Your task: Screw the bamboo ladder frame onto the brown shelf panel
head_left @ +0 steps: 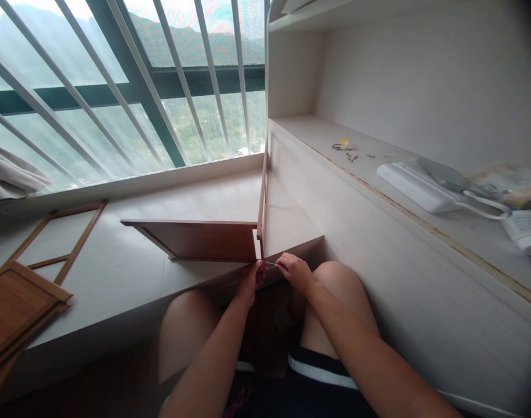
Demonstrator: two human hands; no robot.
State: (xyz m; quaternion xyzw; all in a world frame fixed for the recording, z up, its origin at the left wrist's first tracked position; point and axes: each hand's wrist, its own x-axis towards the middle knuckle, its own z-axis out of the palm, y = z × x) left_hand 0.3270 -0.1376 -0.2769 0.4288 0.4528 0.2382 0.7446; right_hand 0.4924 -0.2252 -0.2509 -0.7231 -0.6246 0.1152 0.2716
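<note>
- So the wooden panel (204,241) is right around the middle of the frame, tilted up on its long edge, with its near right corner down by the hands.
- It meets a narrow upright wooden frame (262,197) there, seen almost edge-on.
- Left hand (252,277): fingers curled in at that bottom corner, touching it. Honestly can't tell how tightly they're closed, or if they've got the wood or the tip of the tool.
- Right hand (293,270): just beside it, lower centre, thumb and fingers pinched together on a thin metal tool (271,264) that points left at the corner.
- All this happens at the front edge of a pale ledge (130,267), with bare knees below it.
- Far left, lying on the ledge: an open wooden frame (80,244), plus another brown panel (19,307) overlapping its near end.
- Upper right is a pale shelf (309,130) with some loose screws (351,157) and a little yellow piece (345,143).
- Further right on it: a white plastic case (417,186) and a white bottle (526,232).
- Upper left's just a barred window (161,87) with hills outside.
</note>
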